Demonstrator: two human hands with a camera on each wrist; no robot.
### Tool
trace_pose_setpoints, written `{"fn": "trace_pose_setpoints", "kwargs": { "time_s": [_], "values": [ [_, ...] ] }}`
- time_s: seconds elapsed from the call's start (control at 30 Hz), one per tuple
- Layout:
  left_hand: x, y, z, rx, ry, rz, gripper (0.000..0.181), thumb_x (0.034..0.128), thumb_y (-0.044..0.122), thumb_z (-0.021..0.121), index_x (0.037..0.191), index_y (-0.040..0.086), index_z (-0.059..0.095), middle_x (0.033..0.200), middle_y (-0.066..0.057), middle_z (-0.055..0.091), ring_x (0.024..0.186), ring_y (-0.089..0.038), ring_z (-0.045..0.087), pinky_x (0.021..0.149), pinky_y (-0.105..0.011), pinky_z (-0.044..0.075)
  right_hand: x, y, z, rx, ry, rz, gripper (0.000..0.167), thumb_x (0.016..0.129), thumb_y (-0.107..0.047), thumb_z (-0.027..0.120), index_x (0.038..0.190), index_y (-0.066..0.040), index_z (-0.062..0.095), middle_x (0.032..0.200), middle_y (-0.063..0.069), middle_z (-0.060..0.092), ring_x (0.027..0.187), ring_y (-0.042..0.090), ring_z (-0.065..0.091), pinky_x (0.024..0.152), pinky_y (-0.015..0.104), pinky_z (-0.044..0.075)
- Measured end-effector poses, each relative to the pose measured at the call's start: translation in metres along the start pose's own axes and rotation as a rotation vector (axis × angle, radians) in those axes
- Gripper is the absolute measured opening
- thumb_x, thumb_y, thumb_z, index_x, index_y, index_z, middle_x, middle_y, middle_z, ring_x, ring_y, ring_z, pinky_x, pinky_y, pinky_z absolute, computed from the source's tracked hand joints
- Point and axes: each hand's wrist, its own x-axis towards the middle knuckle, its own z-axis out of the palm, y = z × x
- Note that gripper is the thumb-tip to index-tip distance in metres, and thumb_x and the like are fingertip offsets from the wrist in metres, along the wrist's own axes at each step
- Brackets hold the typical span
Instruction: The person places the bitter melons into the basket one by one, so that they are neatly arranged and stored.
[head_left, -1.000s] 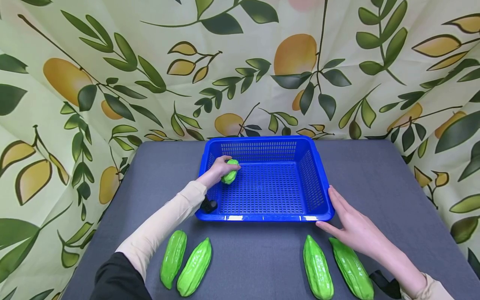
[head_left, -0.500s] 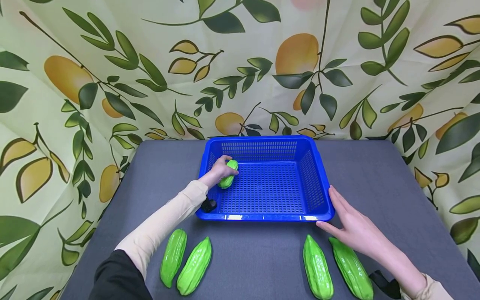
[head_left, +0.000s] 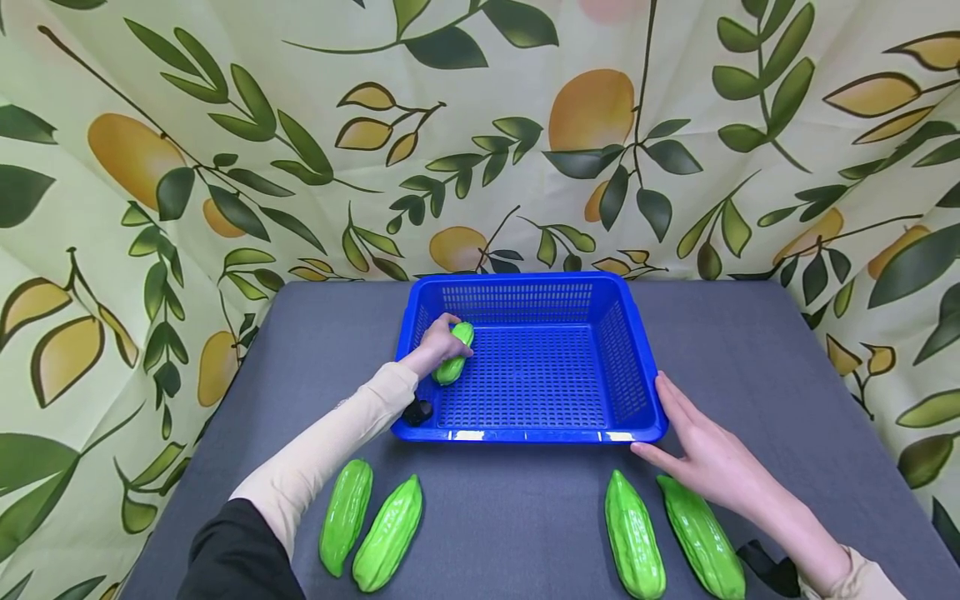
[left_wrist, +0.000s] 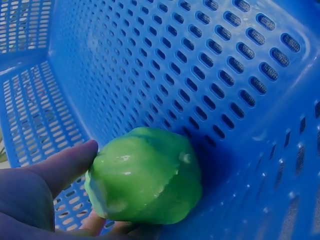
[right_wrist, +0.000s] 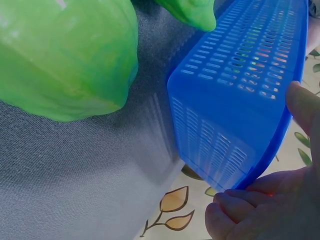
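Grey table, perhaps cloth-covered, under basket

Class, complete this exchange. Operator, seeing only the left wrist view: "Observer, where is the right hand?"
Observer: The right hand touches the blue basket at its near right corner.
Operator: Besides the green vegetable in the left hand, are there others?
Observer: Yes, four others lie on the grey table.
Operator: How are they grouped?
Observer: In two pairs: one toward the person's left, one toward the right.
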Motion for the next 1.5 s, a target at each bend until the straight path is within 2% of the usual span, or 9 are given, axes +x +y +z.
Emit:
{"fn": "trace_pose_setpoints", "kwargs": {
  "time_s": [0.23, 0.43, 0.53, 0.63, 0.87, 0.97, 1.1, 1.27, 1.5],
  "values": [
    [-0.002, 0.000, -0.004, 0.037, 0.007, 0.011, 0.068, 0.0739, 0.005, 0.077, 0.134, 0.009, 0.046, 0.133, -0.017, 0.052, 0.117, -0.033, 0.051, 0.095, -0.041, 0.049, 0.001, 0.000, 0.000, -0.009, 0.002, -0.003, 0.097, 0.088, -0.053, 0.060, 0.151, -0.001, 0.008, 0.155, 0.026, 0.017, 0.133, 0.048, 0.034, 0.099, 0.064, 0.039],
    [-0.005, 0.005, -0.009, 0.084, 0.052, 0.082, 0.069, 0.0733, 0.009, 0.079, 0.135, 0.007, 0.047, 0.135, -0.017, 0.053, 0.123, -0.033, 0.050, 0.102, -0.041, 0.044, 0.001, -0.001, 0.000, -0.007, 0.003, -0.003, 0.097, 0.088, -0.053, 0.060, 0.151, -0.001, 0.008, 0.155, 0.025, 0.017, 0.133, 0.048, 0.034, 0.099, 0.064, 0.038],
    [-0.008, 0.010, -0.014, 0.076, 0.049, 0.113, 0.068, 0.0759, 0.012, 0.078, 0.136, 0.007, 0.046, 0.140, -0.016, 0.050, 0.128, -0.033, 0.046, 0.107, -0.041, 0.041, 0.001, -0.001, -0.001, -0.004, -0.002, 0.004, 0.097, 0.088, -0.053, 0.059, 0.151, -0.001, 0.008, 0.155, 0.025, 0.016, 0.133, 0.048, 0.034, 0.099, 0.065, 0.038],
    [-0.011, 0.016, -0.020, 0.023, 0.020, 0.152, 0.069, 0.0775, 0.013, 0.077, 0.137, 0.006, 0.044, 0.143, -0.016, 0.046, 0.132, -0.032, 0.043, 0.110, -0.041, 0.038, 0.001, -0.001, -0.002, -0.005, -0.005, 0.008, 0.097, 0.088, -0.053, 0.059, 0.151, -0.001, 0.008, 0.155, 0.026, 0.016, 0.133, 0.049, 0.034, 0.099, 0.065, 0.037],
    [-0.016, 0.024, -0.032, -0.153, -0.077, 0.309, 0.070, 0.0814, 0.012, 0.074, 0.141, 0.003, 0.038, 0.147, -0.017, 0.040, 0.138, -0.032, 0.036, 0.115, -0.039, 0.033, 0.001, 0.000, -0.001, -0.002, -0.002, 0.000, 0.097, 0.088, -0.053, 0.060, 0.151, 0.000, 0.008, 0.155, 0.026, 0.016, 0.134, 0.048, 0.033, 0.100, 0.065, 0.037],
    [-0.019, 0.025, -0.036, -0.226, -0.112, 0.355, 0.071, 0.0826, 0.011, 0.072, 0.142, 0.001, 0.036, 0.147, -0.018, 0.039, 0.138, -0.033, 0.036, 0.116, -0.039, 0.032, 0.001, 0.000, -0.001, 0.004, -0.002, -0.003, 0.097, 0.088, -0.052, 0.060, 0.151, 0.000, 0.009, 0.155, 0.026, 0.016, 0.134, 0.048, 0.032, 0.100, 0.065, 0.036],
    [-0.021, 0.023, -0.040, -0.299, -0.136, 0.382, 0.069, 0.0835, 0.009, 0.071, 0.142, 0.000, 0.035, 0.146, -0.019, 0.040, 0.139, -0.032, 0.035, 0.116, -0.038, 0.031, 0.001, 0.001, -0.001, 0.004, -0.006, 0.003, 0.097, 0.088, -0.052, 0.060, 0.151, 0.000, 0.008, 0.155, 0.026, 0.015, 0.134, 0.048, 0.032, 0.100, 0.065, 0.036],
    [-0.025, 0.022, -0.047, -0.326, -0.146, 0.400, 0.068, 0.0844, 0.010, 0.070, 0.142, 0.001, 0.036, 0.146, -0.020, 0.040, 0.140, -0.032, 0.033, 0.117, -0.037, 0.029, 0.001, 0.000, 0.000, 0.004, -0.013, 0.011, 0.097, 0.088, -0.051, 0.060, 0.151, 0.000, 0.007, 0.155, 0.026, 0.015, 0.134, 0.048, 0.032, 0.099, 0.065, 0.037],
    [-0.036, 0.027, -0.062, -0.422, -0.169, 0.454, 0.066, 0.0855, 0.009, 0.069, 0.142, 0.003, 0.036, 0.147, -0.020, 0.039, 0.141, -0.032, 0.031, 0.118, -0.037, 0.027, 0.000, -0.001, -0.001, 0.013, -0.018, 0.012, 0.097, 0.088, -0.053, 0.059, 0.151, 0.000, 0.007, 0.155, 0.026, 0.015, 0.134, 0.048, 0.032, 0.099, 0.065, 0.037]
  ]
}}
